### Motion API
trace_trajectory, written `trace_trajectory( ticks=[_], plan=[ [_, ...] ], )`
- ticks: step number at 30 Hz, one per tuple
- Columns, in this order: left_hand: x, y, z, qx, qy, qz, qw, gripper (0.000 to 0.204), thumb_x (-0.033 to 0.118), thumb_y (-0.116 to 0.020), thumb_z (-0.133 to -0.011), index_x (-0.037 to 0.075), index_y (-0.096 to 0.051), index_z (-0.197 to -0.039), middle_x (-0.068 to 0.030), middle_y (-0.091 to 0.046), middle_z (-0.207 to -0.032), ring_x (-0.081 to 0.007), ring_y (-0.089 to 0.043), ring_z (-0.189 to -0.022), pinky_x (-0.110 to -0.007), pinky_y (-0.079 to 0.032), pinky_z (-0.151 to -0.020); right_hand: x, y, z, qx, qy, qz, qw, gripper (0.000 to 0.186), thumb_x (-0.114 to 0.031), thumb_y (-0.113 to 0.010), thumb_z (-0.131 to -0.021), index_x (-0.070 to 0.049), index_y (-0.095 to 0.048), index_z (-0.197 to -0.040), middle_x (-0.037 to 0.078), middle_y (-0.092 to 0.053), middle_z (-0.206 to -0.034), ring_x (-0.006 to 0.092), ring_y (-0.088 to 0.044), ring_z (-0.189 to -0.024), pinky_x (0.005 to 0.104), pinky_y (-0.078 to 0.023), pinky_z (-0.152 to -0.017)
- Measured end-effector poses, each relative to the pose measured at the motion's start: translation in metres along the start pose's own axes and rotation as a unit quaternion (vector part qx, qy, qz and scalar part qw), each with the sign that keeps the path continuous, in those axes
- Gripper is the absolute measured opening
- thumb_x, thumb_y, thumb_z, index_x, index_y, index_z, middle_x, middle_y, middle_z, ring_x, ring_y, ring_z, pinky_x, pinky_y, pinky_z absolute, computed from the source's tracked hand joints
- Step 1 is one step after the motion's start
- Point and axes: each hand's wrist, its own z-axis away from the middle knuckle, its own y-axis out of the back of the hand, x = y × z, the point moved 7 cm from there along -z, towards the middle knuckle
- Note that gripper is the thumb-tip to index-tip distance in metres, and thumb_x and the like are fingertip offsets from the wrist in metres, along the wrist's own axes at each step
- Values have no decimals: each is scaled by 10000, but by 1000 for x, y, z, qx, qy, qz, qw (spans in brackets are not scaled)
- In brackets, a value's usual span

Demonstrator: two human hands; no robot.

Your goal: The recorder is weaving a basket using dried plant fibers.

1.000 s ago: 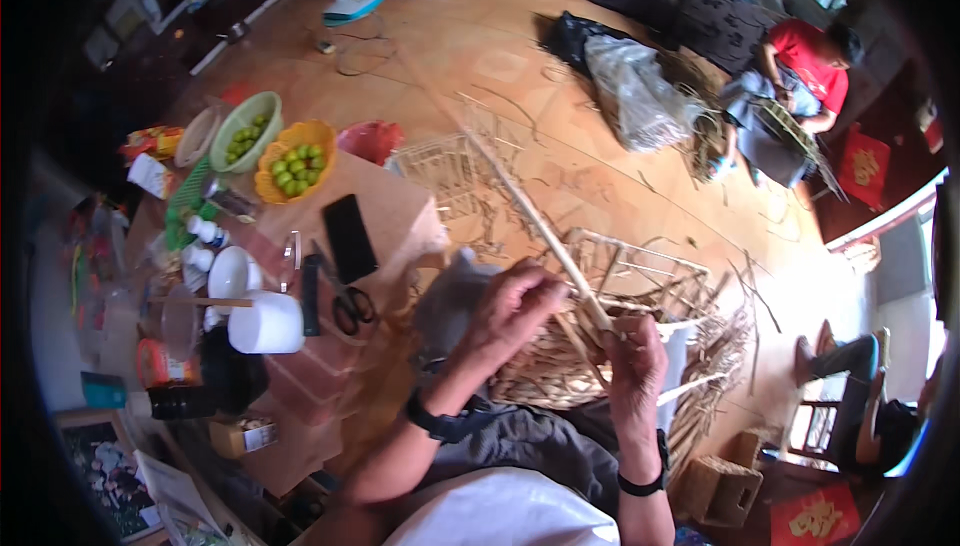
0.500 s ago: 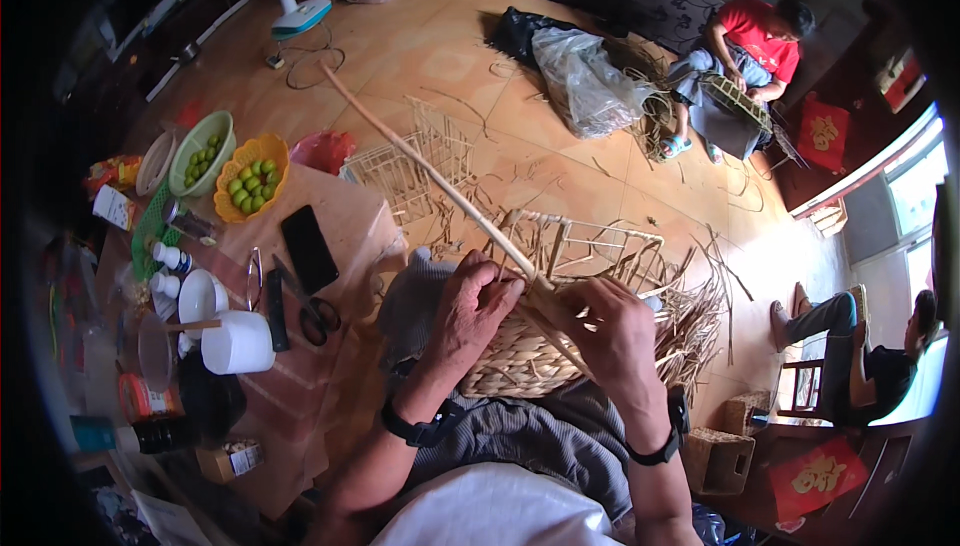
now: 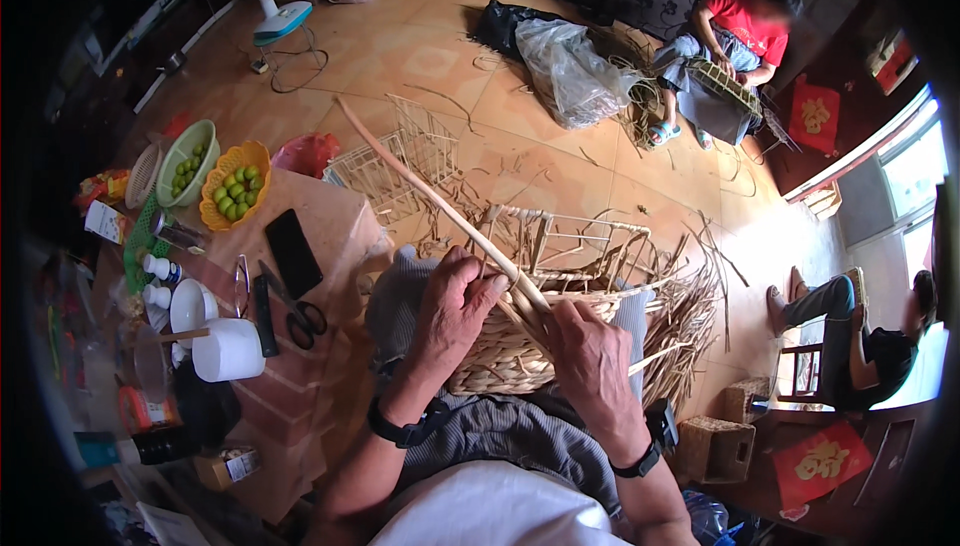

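Here we grip the long cane strip (image 3: 440, 208) in both hands (image 3: 455, 311) (image 3: 590, 361), keeping it taut against the woven basket (image 3: 500, 361).

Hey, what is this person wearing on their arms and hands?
Both forearms are bare, with no sleeves in view and no gloves. The left hand has a dark watch at the wrist; the right hand has a dark wristband.
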Motion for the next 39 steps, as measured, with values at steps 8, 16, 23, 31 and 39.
trace_trajectory(
  ticks=[8, 16, 23, 31, 39],
  plan=[
    [3, -1, 1, 4, 17, 30, 999, 167, 104, -748, -979, -25, -709, -1077, -101, -594, -941, -209, -607, -820, -352, -506, -748, 72, -16, 62, 5, -184, -175, 967, 231, -116, -739, -982, -6, -598, -837, 178, -624, -720, 339, -601, -599, 399, -475, -575],
    [3, -3, 2, 9, 8, 35, 999, 173, 102, -741, -998, -25, -695, -1105, -91, -612, -989, -191, -632, -862, -324, -518, -776, 57, 38, 25, 144, -78, -23, 986, 259, -242, -824, -929, -53, -685, -1038, 125, -709, -945, 342, -692, -773, 434, -539, -675],
    [6, 2, 0, 4, -11, -6, 1000, 197, 130, -710, -1023, -28, -699, -1139, -128, -674, -1079, -240, -657, -943, -344, -530, -826, 7, -2, -17, 22, 26, -15, 999, 220, -184, -776, -948, -48, -634, -1046, 143, -688, -799, 349, -708, -731, 437, -543, -634],
    [11, 0, 0, -7, 37, 5, 999, 198, 142, -726, -1014, -27, -713, -1116, -97, -619, -1004, -191, -610, -840, -335, -506, -756, 61, -5, 40, 39, -97, -80, 991, 106, -74, -709, -995, -34, -658, -1079, 94, -696, -796, 212, -691, -709, 372, -541, -620],
    [0, 4, -3, 0, 18, -6, 1000, 194, 152, -739, -1005, -25, -666, -975, -67, -516, -887, -170, -535, -770, -314, -462, -724, 186, -15, 122, 106, -327, -571, 746, 413, -388, -540, -1142, -48, -632, -926, 59, -603, -604, 145, -594, -472, 253, -444, -447]
  ],
)
